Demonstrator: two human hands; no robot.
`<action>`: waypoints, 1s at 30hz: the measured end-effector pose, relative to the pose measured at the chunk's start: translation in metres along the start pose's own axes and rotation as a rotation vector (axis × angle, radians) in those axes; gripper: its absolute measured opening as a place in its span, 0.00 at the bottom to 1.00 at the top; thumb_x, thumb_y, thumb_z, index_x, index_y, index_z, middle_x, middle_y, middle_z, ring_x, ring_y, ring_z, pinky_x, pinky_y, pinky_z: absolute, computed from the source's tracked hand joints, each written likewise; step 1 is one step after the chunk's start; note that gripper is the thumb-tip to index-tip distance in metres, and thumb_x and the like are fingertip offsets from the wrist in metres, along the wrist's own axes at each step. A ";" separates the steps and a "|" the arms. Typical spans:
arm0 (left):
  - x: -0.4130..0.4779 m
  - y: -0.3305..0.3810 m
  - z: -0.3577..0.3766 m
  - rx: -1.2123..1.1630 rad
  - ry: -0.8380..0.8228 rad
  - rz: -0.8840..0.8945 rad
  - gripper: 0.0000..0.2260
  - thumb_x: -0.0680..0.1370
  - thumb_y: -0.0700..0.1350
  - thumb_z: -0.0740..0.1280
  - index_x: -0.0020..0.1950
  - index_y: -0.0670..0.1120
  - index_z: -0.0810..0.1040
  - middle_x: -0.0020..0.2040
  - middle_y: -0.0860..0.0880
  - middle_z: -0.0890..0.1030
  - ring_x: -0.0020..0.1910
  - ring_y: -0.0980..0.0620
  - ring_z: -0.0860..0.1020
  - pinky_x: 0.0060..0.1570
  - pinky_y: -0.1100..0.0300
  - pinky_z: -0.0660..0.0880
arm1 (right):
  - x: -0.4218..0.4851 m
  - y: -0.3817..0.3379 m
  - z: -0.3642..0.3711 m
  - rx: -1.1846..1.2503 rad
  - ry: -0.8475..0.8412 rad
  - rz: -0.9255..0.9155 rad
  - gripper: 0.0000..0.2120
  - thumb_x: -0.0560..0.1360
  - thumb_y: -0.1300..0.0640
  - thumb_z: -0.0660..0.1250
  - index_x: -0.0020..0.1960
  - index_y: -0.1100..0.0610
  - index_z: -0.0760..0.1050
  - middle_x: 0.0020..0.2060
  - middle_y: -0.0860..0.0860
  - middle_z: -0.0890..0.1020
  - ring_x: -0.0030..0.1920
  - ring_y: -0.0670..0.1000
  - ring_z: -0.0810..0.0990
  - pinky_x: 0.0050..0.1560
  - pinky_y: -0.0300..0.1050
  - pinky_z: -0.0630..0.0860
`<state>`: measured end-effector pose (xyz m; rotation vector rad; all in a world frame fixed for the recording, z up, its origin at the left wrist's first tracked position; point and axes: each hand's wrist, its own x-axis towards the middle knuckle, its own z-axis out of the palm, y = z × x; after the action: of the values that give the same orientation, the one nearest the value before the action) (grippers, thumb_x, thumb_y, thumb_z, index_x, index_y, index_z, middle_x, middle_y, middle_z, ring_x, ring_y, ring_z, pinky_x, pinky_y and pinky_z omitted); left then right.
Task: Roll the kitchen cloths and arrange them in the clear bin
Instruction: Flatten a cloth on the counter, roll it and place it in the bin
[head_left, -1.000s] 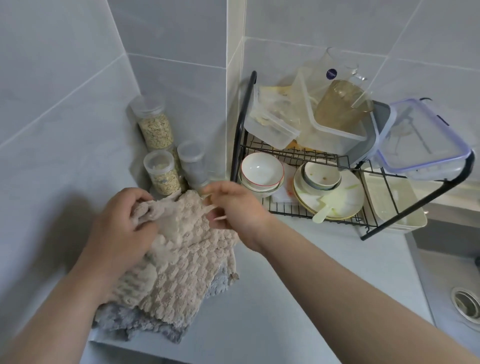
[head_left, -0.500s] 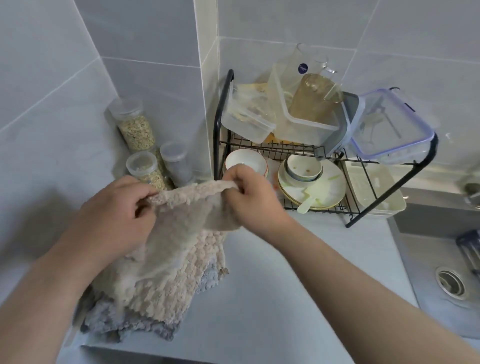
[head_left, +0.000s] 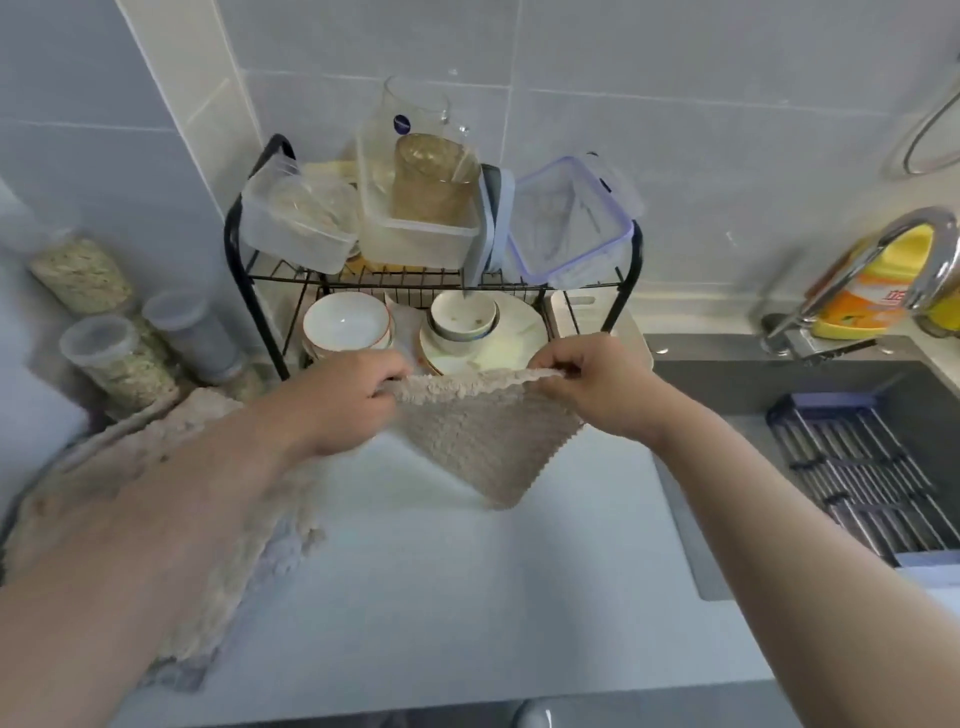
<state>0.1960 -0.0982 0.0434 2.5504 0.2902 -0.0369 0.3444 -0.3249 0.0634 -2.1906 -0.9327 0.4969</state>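
A beige waffle-textured kitchen cloth (head_left: 483, 441) hangs stretched in the air above the white counter, in front of the dish rack. My left hand (head_left: 348, 400) pinches its top left corner and my right hand (head_left: 597, 387) pinches its top right corner. The cloth's lower corner dangles just over the counter. A pile of more cloths (head_left: 234, 571), beige over grey, lies on the counter at the left, partly hidden under my left forearm. Several clear plastic containers (head_left: 415, 234) stand on the rack's top shelf.
A black wire dish rack (head_left: 244, 291) holds bowls (head_left: 345, 322) and plates on its lower shelf. Jars of grain (head_left: 119, 364) stand in the left corner. To the right are a dark sink (head_left: 857, 457) with a drain rack, a faucet (head_left: 919, 254) and a yellow bottle (head_left: 872, 296).
I have lifted the beige cloth off the pile and carried it right, in front of the rack, spreading it between both hands. The view has swung right, showing the sink and faucet.
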 end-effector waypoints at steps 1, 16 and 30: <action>0.000 0.003 0.016 -0.005 -0.057 -0.010 0.05 0.72 0.45 0.57 0.37 0.47 0.69 0.35 0.47 0.74 0.37 0.46 0.72 0.36 0.54 0.67 | -0.008 0.015 0.003 -0.012 -0.066 0.013 0.06 0.73 0.58 0.71 0.38 0.50 0.80 0.32 0.41 0.79 0.32 0.37 0.74 0.35 0.30 0.70; -0.059 -0.033 0.213 0.236 -0.271 -0.250 0.27 0.74 0.57 0.64 0.73 0.55 0.63 0.77 0.55 0.56 0.76 0.48 0.56 0.73 0.57 0.55 | -0.077 0.157 0.118 -0.367 -0.514 0.027 0.23 0.79 0.47 0.58 0.73 0.51 0.68 0.74 0.54 0.65 0.71 0.57 0.66 0.71 0.50 0.64; 0.019 -0.079 0.183 0.149 0.199 -0.323 0.17 0.81 0.44 0.60 0.69 0.43 0.70 0.67 0.45 0.70 0.60 0.47 0.72 0.57 0.54 0.67 | 0.021 0.186 0.096 -0.316 -0.074 0.345 0.21 0.77 0.54 0.59 0.69 0.56 0.68 0.63 0.56 0.69 0.58 0.61 0.76 0.54 0.51 0.76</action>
<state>0.2042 -0.1292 -0.1548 2.6303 0.8017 0.0766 0.3911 -0.3594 -0.1384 -2.6570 -0.7088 0.6292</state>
